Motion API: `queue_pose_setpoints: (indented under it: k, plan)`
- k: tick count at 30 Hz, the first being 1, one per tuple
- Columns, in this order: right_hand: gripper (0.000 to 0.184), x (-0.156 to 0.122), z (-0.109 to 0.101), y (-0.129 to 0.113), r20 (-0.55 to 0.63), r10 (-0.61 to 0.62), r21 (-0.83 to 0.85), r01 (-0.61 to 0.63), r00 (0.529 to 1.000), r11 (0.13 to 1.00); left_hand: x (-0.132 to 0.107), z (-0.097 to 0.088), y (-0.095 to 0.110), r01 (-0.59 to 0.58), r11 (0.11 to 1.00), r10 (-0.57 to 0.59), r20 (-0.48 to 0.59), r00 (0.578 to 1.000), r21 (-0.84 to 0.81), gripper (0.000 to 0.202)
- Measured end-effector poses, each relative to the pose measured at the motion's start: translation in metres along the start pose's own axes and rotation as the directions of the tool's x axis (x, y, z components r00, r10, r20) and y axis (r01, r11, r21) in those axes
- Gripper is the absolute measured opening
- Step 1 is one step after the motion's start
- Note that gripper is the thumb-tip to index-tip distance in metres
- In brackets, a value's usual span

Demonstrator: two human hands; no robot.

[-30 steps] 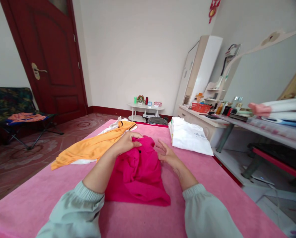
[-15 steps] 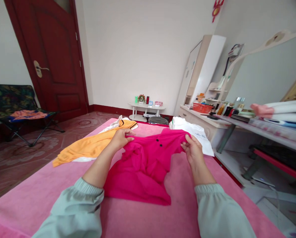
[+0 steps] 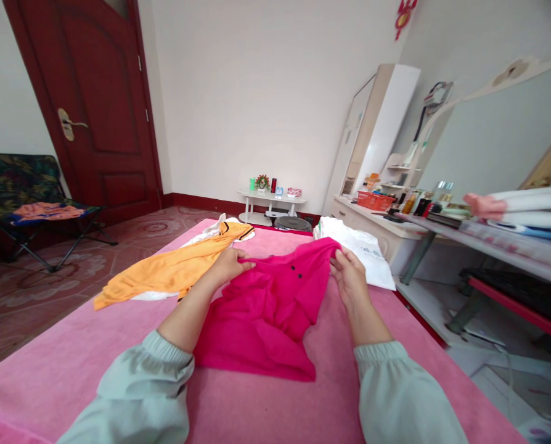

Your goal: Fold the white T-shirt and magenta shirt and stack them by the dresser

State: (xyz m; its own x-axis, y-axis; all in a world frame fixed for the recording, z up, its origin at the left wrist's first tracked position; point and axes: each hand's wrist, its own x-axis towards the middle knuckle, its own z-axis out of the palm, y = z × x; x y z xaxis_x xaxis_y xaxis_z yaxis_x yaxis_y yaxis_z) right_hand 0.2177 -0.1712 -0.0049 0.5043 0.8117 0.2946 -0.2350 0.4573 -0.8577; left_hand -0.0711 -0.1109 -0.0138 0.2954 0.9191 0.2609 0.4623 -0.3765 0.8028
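A magenta shirt (image 3: 275,308) with dark buttons lies crumpled on the pink bed cover (image 3: 340,394), its far edge raised between my hands. My left hand (image 3: 232,265) is closed on the shirt's far left part. At the far right corner, my right hand (image 3: 349,274) pinches the fabric between thumb and fingers. Folds cover the middle of the shirt, while its near hem lies flat. Beyond my left forearm a yellow shirt (image 3: 164,268) with dark-striped trim is spread over something white. White folded clothing (image 3: 356,246) lies past my right hand.
A low white table (image 3: 270,196) with small items stands by the far wall. On the right are a dresser with a red basket (image 3: 375,200) and a desk (image 3: 497,243) with stacked things. A folding chair (image 3: 39,213) holds clothing at the left, near the dark red door (image 3: 85,111).
My right hand has moved left and slightly inward with the shirt's corner, and my left hand slightly right. The shirt's top edge is less stretched between them.
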Motion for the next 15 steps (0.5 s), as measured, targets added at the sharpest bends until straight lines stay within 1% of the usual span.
queue_pose_setpoints:
  k: [2,3,4,5,6,8,9,10,11,12,13,14,15]
  plan:
    - [0.053,-0.007,0.009,0.005,0.038,0.073,-0.159,-0.066,0.997,0.985,0.001,-0.001,0.01,0.069,0.983,-0.082,-0.071,0.994,-0.172,0.03]
    - [0.06,-0.014,0.015,0.007,0.081,0.104,-0.255,-0.08,0.991,0.964,0.0,-0.001,0.017,0.108,0.957,-0.132,-0.073,0.989,-0.269,0.029]
    - [0.068,-0.022,0.022,0.007,0.156,0.13,-0.351,-0.068,0.979,0.934,-0.001,0.0,0.024,0.131,0.923,-0.163,-0.06,0.985,-0.362,0.029]
    - [0.076,-0.031,0.029,0.007,0.256,0.164,-0.435,-0.038,0.953,0.9,-0.003,0.001,0.031,0.136,0.886,-0.172,-0.043,0.984,-0.443,0.029]
    - [0.084,-0.04,0.036,0.007,0.364,0.197,-0.497,0.011,0.91,0.868,-0.006,0.003,0.039,0.125,0.852,-0.16,-0.024,0.987,-0.508,0.03]
    - [0.091,-0.057,0.048,0.006,0.561,0.216,-0.539,0.156,0.799,0.828,-0.012,0.008,0.054,0.079,0.8,-0.084,0.019,0.996,-0.595,0.03]
    - [0.088,-0.062,0.052,0.006,0.627,0.191,-0.529,0.232,0.755,0.817,-0.015,0.01,0.061,0.061,0.784,-0.039,0.048,0.998,-0.618,0.03]
    - [0.08,-0.065,0.054,0.007,0.662,0.153,-0.514,0.296,0.734,0.805,-0.017,0.013,0.067,0.051,0.777,0.001,0.082,0.997,-0.628,0.03]
    - [0.065,-0.066,0.055,0.009,0.666,0.115,-0.509,0.337,0.737,0.792,-0.02,0.015,0.072,0.047,0.778,0.034,0.116,0.993,-0.626,0.03]
    - [0.046,-0.064,0.055,0.011,0.64,0.093,-0.522,0.342,0.763,0.781,-0.021,0.016,0.077,0.042,0.785,0.06,0.143,0.988,-0.618,0.03]
    - [0.028,-0.061,0.053,0.015,0.586,0.094,-0.546,0.306,0.805,0.78,-0.022,0.016,0.079,0.032,0.793,0.078,0.153,0.985,-0.609,0.031]
    - [0.016,-0.057,0.051,0.018,0.506,0.118,-0.568,0.227,0.854,0.791,-0.022,0.016,0.08,0.016,0.8,0.088,0.143,0.986,-0.6,0.032]
    - [0.014,-0.052,0.05,0.02,0.414,0.164,-0.569,0.114,0.896,0.815,-0.021,0.016,0.08,-0.007,0.805,0.093,0.114,0.989,-0.593,0.033]
